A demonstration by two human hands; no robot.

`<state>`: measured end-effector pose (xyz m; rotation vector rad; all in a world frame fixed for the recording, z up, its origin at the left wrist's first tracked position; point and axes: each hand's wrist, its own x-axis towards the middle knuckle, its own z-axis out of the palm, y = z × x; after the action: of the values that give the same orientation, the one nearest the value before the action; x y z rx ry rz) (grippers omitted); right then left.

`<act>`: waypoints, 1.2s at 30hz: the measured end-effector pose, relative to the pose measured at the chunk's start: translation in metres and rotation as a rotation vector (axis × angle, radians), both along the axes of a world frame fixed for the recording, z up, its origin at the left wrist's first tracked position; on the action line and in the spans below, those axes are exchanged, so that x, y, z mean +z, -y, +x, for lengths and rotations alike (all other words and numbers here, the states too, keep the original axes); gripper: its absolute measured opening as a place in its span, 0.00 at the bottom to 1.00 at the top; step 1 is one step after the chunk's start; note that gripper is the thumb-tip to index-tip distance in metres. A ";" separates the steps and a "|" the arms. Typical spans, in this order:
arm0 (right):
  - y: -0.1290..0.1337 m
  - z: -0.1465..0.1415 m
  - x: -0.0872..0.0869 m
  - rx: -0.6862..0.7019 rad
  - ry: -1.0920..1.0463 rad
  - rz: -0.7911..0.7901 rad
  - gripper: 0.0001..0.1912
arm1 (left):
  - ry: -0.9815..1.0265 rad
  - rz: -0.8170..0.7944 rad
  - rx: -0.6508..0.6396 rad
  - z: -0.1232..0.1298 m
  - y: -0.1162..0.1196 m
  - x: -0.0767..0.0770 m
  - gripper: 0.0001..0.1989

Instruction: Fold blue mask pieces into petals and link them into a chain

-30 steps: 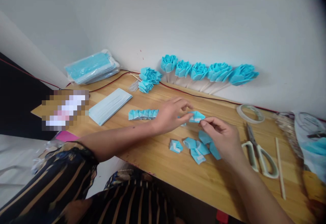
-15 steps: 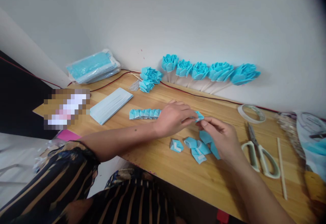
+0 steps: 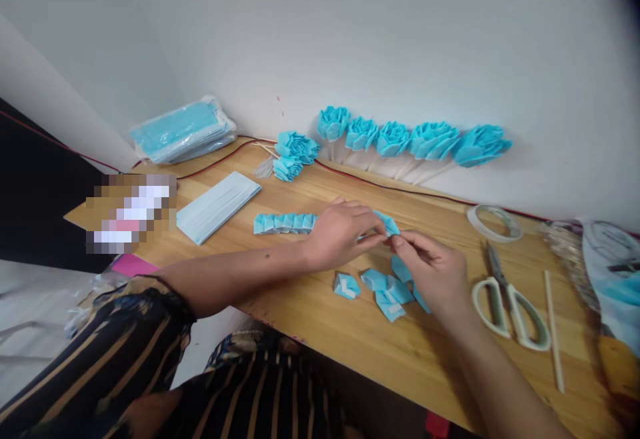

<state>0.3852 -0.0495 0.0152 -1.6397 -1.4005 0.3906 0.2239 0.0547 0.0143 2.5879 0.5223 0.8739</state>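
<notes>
A row of overlapping folded blue pieces (image 3: 284, 223) lies on the wooden table and runs under my left hand (image 3: 345, 232). The left fingers pinch a blue folded piece (image 3: 387, 223) from its left side. On its right side my right hand (image 3: 434, 262) holds the same piece between thumb and fingers. Just below the hands, several loose folded blue pieces (image 3: 387, 292) are bunched, partly hidden by the right hand. One single folded piece with a white strip (image 3: 346, 286) sits a little to their left.
Blue flowers on sticks (image 3: 393, 139) lean on the wall; more flowers (image 3: 295, 152) lie left of them. A mask stack (image 3: 219, 207) and bagged masks (image 3: 183, 129) are at left. Tape (image 3: 495, 223), scissors (image 3: 510, 306) and a stick (image 3: 554, 332) are at right.
The blue piece between the hands has turned slightly, and more of it shows above the left fingertips. My right hand has shifted a little to the right.
</notes>
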 end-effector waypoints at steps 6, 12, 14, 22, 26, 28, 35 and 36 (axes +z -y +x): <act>-0.001 -0.008 -0.001 0.014 0.249 0.190 0.09 | 0.026 -0.090 0.058 0.002 0.000 -0.002 0.09; -0.001 -0.005 -0.012 0.019 0.518 0.314 0.09 | 0.020 -0.174 0.095 0.004 0.001 -0.003 0.08; -0.001 -0.005 -0.012 0.020 0.561 0.331 0.10 | 0.020 -0.176 0.098 0.004 0.001 -0.004 0.06; 0.002 -0.009 -0.009 0.007 0.716 0.395 0.09 | 0.048 -0.249 0.099 0.006 0.007 -0.006 0.04; 0.002 -0.011 -0.009 -0.015 0.765 0.388 0.09 | 0.031 -0.301 0.119 0.006 0.009 -0.006 0.04; 0.002 -0.011 -0.008 -0.021 0.766 0.385 0.09 | 0.026 -0.319 0.125 0.006 0.010 -0.006 0.04; 0.001 -0.009 -0.008 -0.003 0.740 0.379 0.09 | 0.019 -0.323 0.119 0.006 0.011 -0.007 0.03; 0.001 -0.009 -0.008 -0.002 0.739 0.385 0.09 | 0.019 -0.324 0.114 0.006 0.011 -0.007 0.03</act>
<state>0.3767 -0.0505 0.0075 -1.5113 -1.8561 -0.5219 0.2301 0.0442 0.0074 2.2725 0.7460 0.7759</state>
